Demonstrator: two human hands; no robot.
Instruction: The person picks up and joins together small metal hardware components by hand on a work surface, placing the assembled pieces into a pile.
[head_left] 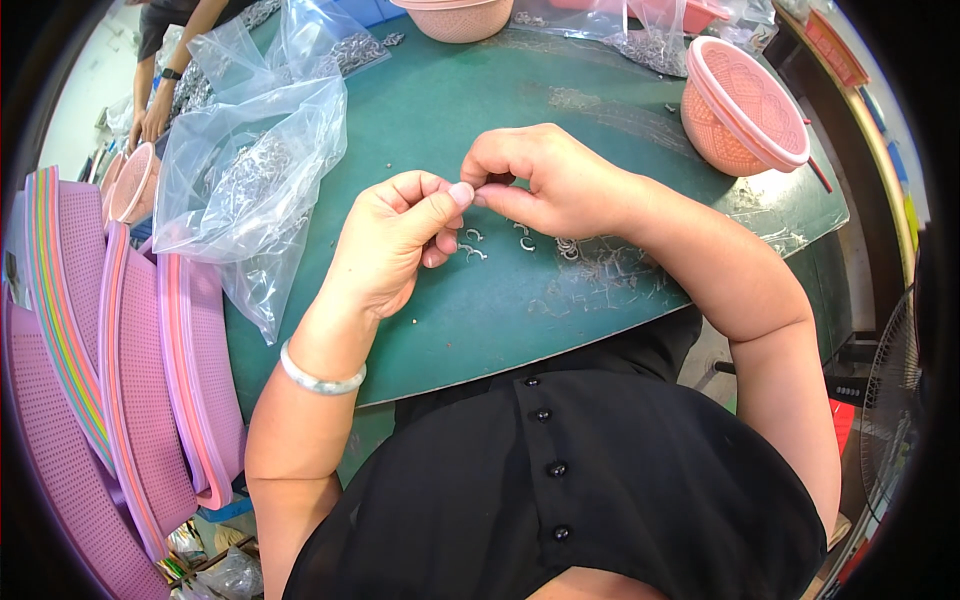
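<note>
Above the green tabletop, my two hands meet fingertip to fingertip. Thumb and forefinger of my left hand are pinched together, and a pale bangle circles that wrist. My right hand pinches at the same spot from the other side. Whatever lies between the fingertips is too small and covered to make out. Just below the hands, several small curved silvery metal pieces lie loose on the table. A little heap of similar ring-shaped pieces sits under my right wrist.
A clear plastic bag of silvery parts lies on the left, beside stacked purple perforated baskets. Pink woven baskets stand at far right and far middle. Another person's hand is at the far left. A fan stands at right.
</note>
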